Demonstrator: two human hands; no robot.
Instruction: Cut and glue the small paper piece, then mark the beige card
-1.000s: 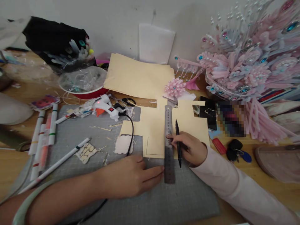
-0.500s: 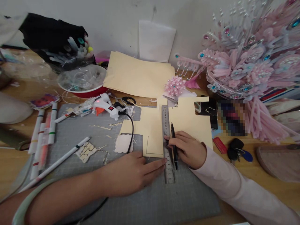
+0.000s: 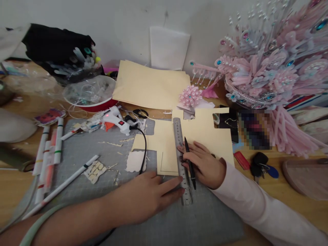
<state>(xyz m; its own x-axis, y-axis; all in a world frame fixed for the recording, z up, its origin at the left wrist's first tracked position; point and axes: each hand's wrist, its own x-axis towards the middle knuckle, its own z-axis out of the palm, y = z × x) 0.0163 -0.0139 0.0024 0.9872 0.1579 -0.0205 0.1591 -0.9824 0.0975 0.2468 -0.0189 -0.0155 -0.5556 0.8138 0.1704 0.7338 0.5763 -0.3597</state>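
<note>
On the cream card [image 3: 205,131], we see a metal ruler [image 3: 177,134].
The left hand [image 3: 143,196], loosely spread, touches its near end; the right hand [image 3: 206,167] pinches a black pen [image 3: 191,171] beside the ruler.

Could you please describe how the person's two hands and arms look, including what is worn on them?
The left hand is ungloved; its forearm shows no sleeve, but wears a smooth, rounded, pale green bangle. The right hand is also ungloved, and a plain, pale pinkish, long fabric sleeve covers that arm to the wrist.
</note>
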